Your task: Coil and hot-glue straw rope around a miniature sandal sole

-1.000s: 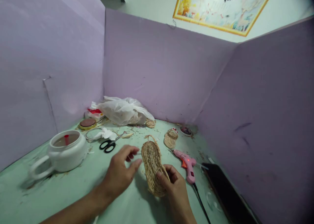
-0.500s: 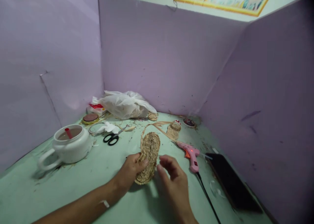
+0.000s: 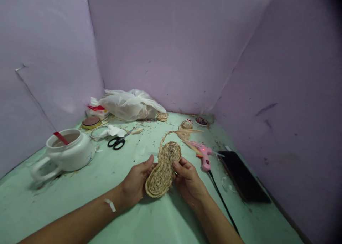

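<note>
One woven sole [image 3: 162, 172], held left of pink glue gun [image 3: 205, 155]. Long axis slants, far end leaning toward glue gun, braided strand [image 3: 162, 140] trailing same way. Right hand [image 3: 191, 182], on glue gun side, pinches sole's edge between thumb and fingers. Left hand [image 3: 136, 182], farther from glue gun, part cupped at opposite edge, thumb raised; whether it grips, cannot tell.

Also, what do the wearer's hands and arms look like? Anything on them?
Left hand and right hand are bare: no gloves, rings or watch visible. No sleeves show. A small white strip, perhaps tape, is on the left forearm.
</note>
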Demonstrator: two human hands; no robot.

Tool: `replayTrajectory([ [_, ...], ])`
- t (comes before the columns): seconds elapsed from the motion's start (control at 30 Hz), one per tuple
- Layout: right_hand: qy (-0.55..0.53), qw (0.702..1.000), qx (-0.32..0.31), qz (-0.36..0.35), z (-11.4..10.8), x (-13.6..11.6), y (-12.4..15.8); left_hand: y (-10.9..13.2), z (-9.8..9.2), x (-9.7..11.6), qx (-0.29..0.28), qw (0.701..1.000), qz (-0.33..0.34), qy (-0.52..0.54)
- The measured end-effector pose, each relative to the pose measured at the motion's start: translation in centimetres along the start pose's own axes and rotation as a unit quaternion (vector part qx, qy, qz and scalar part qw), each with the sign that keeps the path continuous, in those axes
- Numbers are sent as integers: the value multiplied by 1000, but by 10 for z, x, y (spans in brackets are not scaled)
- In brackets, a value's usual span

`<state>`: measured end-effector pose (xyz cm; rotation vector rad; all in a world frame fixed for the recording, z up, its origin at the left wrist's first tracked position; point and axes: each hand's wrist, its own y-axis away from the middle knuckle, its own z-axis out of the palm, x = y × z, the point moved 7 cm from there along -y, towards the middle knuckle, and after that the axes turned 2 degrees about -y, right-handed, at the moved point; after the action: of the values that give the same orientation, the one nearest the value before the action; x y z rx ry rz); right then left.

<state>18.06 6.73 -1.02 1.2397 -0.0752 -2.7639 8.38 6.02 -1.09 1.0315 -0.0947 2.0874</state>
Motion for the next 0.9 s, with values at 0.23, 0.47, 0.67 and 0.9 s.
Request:
replayTrajectory([
  [0.23, 13, 1000, -1, 25, 1, 6, 0, -4, -4, -12, -3, 997, -61, 39],
  [0.47, -7, 998, 52, -24, -8, 0, -2, -2, -13, 0, 83, 995, -42, -21],
  [0.67, -33, 997, 62, -34, -7, -2, -3, 3, -23, 29, 139, 962, 121, -203],
  [0.9, 127, 986, 103, -19, -20, -9, -1, 6, -30, 35, 217, 922, 129, -295],
])
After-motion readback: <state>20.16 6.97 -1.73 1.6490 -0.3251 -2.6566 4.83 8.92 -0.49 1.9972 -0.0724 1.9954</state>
